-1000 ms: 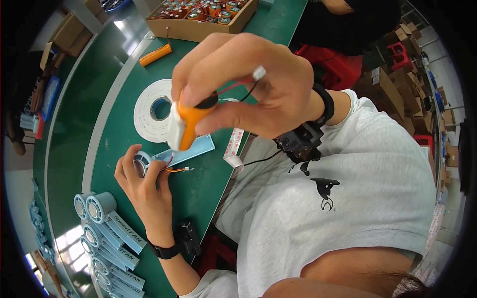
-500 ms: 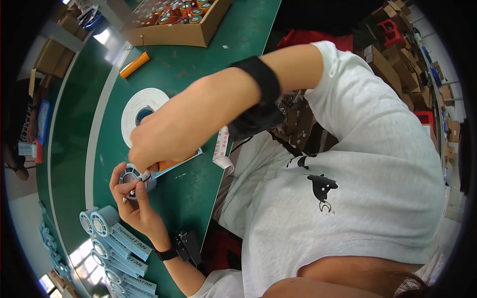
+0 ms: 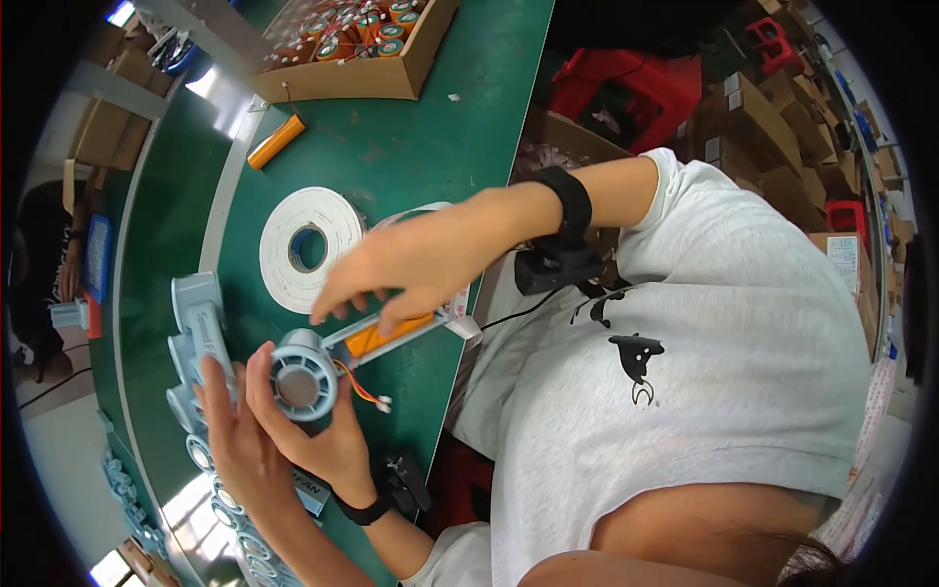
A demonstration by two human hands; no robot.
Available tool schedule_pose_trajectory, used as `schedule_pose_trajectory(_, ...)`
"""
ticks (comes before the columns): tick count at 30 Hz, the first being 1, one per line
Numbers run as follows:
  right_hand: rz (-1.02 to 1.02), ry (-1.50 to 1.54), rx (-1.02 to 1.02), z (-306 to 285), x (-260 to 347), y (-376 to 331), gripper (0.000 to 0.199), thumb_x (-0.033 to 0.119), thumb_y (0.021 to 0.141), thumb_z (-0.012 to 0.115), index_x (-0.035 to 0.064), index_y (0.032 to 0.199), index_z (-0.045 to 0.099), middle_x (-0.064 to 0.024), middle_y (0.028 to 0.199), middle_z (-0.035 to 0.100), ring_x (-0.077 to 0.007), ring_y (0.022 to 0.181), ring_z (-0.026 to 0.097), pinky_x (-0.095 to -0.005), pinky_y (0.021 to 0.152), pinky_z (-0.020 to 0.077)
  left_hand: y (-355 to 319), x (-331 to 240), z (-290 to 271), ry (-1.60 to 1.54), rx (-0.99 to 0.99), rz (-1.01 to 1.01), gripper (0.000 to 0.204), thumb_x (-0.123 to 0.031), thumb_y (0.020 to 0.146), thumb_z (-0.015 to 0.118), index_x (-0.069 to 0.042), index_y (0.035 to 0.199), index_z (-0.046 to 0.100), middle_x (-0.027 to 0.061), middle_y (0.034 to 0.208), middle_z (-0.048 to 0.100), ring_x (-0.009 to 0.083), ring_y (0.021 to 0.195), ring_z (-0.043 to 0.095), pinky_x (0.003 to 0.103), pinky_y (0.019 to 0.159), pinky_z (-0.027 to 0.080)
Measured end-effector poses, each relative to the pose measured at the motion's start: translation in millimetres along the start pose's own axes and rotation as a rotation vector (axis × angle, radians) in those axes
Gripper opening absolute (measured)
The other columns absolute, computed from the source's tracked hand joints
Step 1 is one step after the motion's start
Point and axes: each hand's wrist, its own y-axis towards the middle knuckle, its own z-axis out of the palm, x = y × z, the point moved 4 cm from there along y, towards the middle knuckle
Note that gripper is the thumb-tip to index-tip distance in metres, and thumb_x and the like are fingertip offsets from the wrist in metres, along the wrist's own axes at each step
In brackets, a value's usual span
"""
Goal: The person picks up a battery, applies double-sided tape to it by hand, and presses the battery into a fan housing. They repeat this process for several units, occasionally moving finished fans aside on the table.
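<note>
Left grip [image 3: 331, 442], head view: wrapped round the head of the pale-blue handheld fan [image 3: 299, 385], over green counter [image 3: 484, 112]. Orange battery [image 3: 366, 341] lies along the fan's handle [image 3: 402, 342], long axis rightward and slightly up from that grip. Right hand [image 3: 416, 259] nearer it, just above, fingers loosely parted; contact unclear.

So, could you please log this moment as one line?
left hand: holding blue fan | right hand: at orange battery in open handle | nearby: white tape roll, other person's hand
</note>
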Motion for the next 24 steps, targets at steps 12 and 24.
schedule_pose_trajectory(12, 0.109, 0.452, -0.223, -45, -5, 62, 0.023, 0.011, 0.084, 0.049, -0.0043, 0.099, 0.057, -0.0096, 0.078, 0.061, -0.0151, 0.063, 0.058, -0.0272, 0.052, 0.0453, 68, -51, -50, 0.16, -0.28, -0.014, 0.063, -0.009, 0.071, 0.069, 0.0, 0.125, 0.037, 0.0172, 0.129, 0.038, 0.0332, 0.119, 0.037, 0.042, 0.099, 0.029)
schedule_pose_trajectory(24, 0.182, -0.486, -0.52, -103, -90, 212, 0.023, 0.018, 0.077, 0.051, 0.0002, 0.082, 0.063, -0.0133, 0.067, 0.059, -0.0214, 0.066, 0.059, -0.0361, 0.056, 0.0443, 54, 34, -3, 0.739, 0.156, -0.064, 0.07, -0.023, 0.069, 0.072, -0.004, 0.127, 0.038, 0.0197, 0.127, 0.039, 0.0404, 0.117, 0.035, 0.049, 0.093, 0.032)
